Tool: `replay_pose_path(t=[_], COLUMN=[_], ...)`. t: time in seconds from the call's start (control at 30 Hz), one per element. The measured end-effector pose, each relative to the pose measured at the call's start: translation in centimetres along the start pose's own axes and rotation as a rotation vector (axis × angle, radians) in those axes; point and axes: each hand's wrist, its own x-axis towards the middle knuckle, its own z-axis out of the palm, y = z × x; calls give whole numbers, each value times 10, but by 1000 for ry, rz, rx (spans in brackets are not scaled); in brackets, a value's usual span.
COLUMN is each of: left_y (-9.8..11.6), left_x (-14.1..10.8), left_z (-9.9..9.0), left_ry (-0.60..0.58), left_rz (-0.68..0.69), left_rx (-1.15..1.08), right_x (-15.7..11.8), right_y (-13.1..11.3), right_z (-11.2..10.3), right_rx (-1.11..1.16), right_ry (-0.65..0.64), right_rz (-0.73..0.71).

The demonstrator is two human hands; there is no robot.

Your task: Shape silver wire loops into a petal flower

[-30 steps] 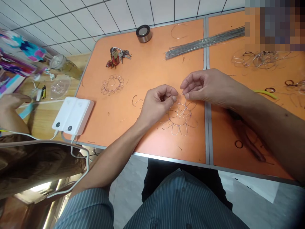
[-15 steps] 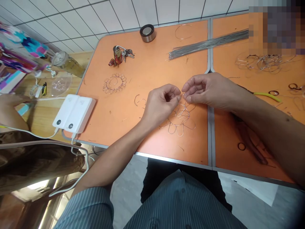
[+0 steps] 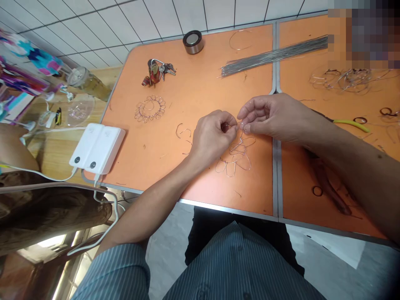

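Observation:
Above the orange table, my left hand [image 3: 215, 132] and my right hand [image 3: 265, 114] meet fingertip to fingertip. Both pinch the upper end of a piece of looped wire [image 3: 234, 160], bent into petal-like loops that hang and spread below the fingers. My left thumb and forefinger are closed on the thin wire, and my right thumb and forefinger close on it just beside them. The exact grip points are partly hidden by the fingers. Left of my left hand lie short curved wire scraps [image 3: 183, 131]. Farther left sits a finished-looking ring of wire loops [image 3: 150, 109].
A bundle of straight wires [image 3: 265, 56] crosses the table seam. Keys [image 3: 159, 71] and a round metal tin [image 3: 193, 42] stand toward the back. White power banks [image 3: 97, 148] sit at the left edge. Red-handled pliers [image 3: 331, 187] and yellow-handled pliers [image 3: 350, 124] lie near my right forearm.
The looped wire has turned and shifted slightly under my fingers, its loops now spread differently. My hands stay nearly in place. At far left, another person's hand has pulled back from the cable.

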Motion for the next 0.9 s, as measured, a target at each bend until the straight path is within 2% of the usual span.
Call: replay_pose_path(t=[0.27,0.5,0.9], left_y=[-2,-1,-2], left_x=[2,2,1], left_z=[2,3,4], left_ry=[8,-4,-14], left_rz=[-12,-3,13], left_rx=[-25,-29,-45], right_x=[-1,-3,-5], right_y=[-6,-8,-8], right_z=[1,6,10], right_rx=[-57,-156,-178], right_ry=[-2,92,125], right_rz=[11,-71,-80])
